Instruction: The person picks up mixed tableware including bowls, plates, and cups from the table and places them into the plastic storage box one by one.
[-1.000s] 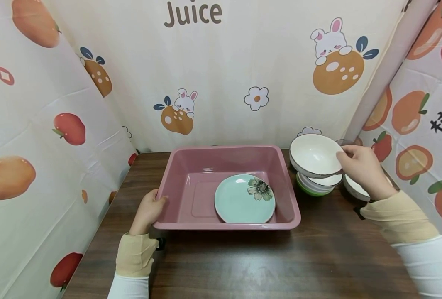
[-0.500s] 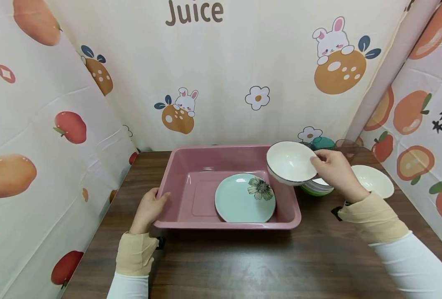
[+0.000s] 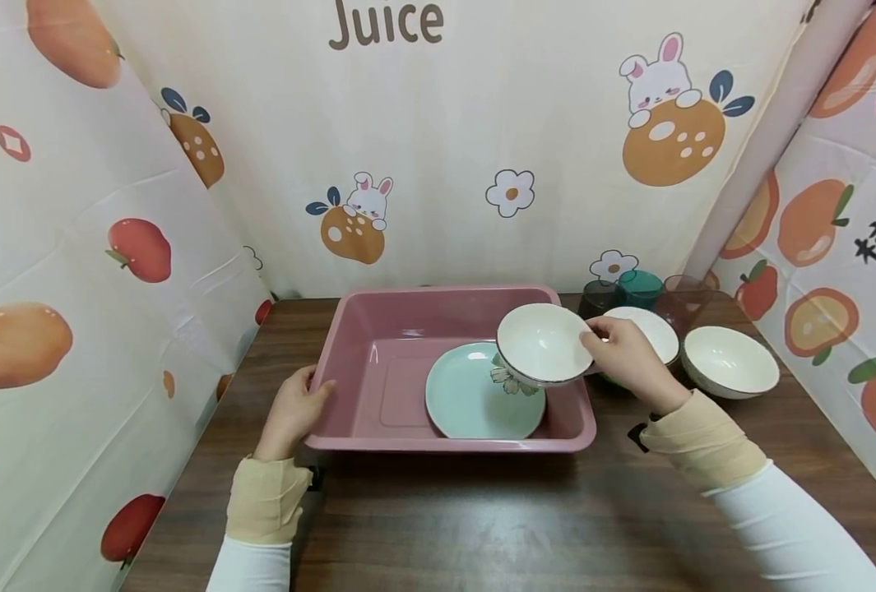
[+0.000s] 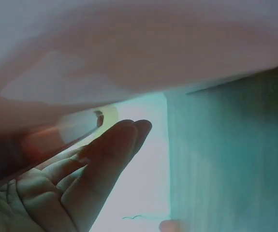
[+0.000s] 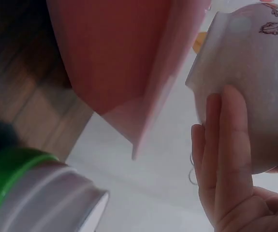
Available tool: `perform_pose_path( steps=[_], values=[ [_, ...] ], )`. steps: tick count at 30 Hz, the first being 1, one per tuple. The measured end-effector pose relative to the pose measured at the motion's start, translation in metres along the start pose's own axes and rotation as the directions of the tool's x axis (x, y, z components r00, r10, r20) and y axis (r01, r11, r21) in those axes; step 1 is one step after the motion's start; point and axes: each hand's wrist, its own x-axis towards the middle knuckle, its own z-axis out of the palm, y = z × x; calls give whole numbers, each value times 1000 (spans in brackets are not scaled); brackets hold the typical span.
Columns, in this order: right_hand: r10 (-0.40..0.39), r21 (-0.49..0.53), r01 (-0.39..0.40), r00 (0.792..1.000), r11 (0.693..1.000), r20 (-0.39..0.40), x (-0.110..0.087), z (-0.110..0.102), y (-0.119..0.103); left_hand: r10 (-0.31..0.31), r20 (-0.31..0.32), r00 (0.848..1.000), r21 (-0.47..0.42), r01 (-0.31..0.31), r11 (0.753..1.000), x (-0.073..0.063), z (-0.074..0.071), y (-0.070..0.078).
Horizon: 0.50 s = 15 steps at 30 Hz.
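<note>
A pink tub (image 3: 349,345) stands on the dark wooden table (image 3: 482,518). In it lies a mint plate (image 3: 467,403) with a flower print. My right hand (image 3: 600,341) holds a white bowl (image 3: 541,344) by its rim, above the tub's right side and over the plate's far edge. In the right wrist view, its fingers (image 5: 226,145) lie under the bowl (image 5: 255,82) beside the tub wall (image 5: 114,53). My left hand (image 3: 317,393) grips the tub's front left corner. In the left wrist view, its fingers (image 4: 105,159) lie under the tub's rim (image 4: 129,48).
Right of the tub sits a stack of bowls (image 3: 648,329), white on top and green below. A single white bowl (image 3: 730,362) stands further right. Dark and teal cups (image 3: 639,288) stand behind them. Printed curtains close in the table on three sides.
My right hand lifted the white bowl off the stack on the right and carried it left and down over the tub. My left hand stayed on the tub's corner.
</note>
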Motion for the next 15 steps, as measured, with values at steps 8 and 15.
perform_pose_path(
  steps=[8,15],
  values=[
    [10,21,-10,999,1000,37,2,10,4,9,36,999,-25,-8,1000,-9,-17,20],
    [12,30,-13,999,999,46,2,15,3,79,-14,997,-33,-79,996,-17,-33,49]
  ],
)
